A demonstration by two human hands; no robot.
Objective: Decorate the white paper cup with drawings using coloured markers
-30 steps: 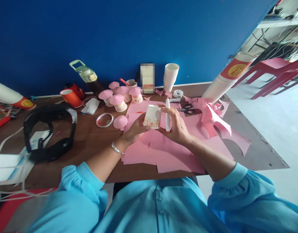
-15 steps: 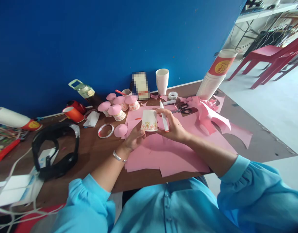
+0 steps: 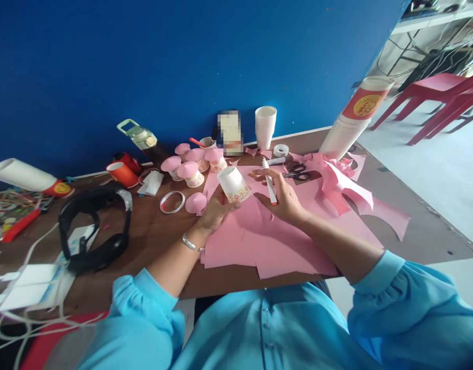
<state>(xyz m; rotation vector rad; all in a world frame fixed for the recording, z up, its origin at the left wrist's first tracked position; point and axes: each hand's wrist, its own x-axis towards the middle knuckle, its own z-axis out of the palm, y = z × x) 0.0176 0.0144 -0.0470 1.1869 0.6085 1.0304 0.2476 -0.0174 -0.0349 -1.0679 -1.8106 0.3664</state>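
Observation:
My left hand point(image 3: 216, 209) holds a small upturned paper cup point(image 3: 233, 184) with orange and pink drawings near its rim, tilted to the left above the pink paper sheets point(image 3: 267, 241). My right hand point(image 3: 282, 196) grips a white marker point(image 3: 269, 182) with a red tip pointing down; it sits just right of the cup, a short gap apart. A loose pink paper dome point(image 3: 196, 202) lies on the table left of my left hand.
Several finished pink-topped cups point(image 3: 190, 169) stand behind. Scissors point(image 3: 297, 172), a tape roll point(image 3: 280, 150), a white cup stack point(image 3: 265, 126), a tall leaning cup stack point(image 3: 352, 121), a ring point(image 3: 172, 201), black headphones point(image 3: 95, 228), orange cups point(image 3: 123, 173), a bottle point(image 3: 141, 136).
My left hand has tipped the cup leftward and lifted it slightly. My right hand with the marker has drawn away from the cup's side. The camera view shifted a little.

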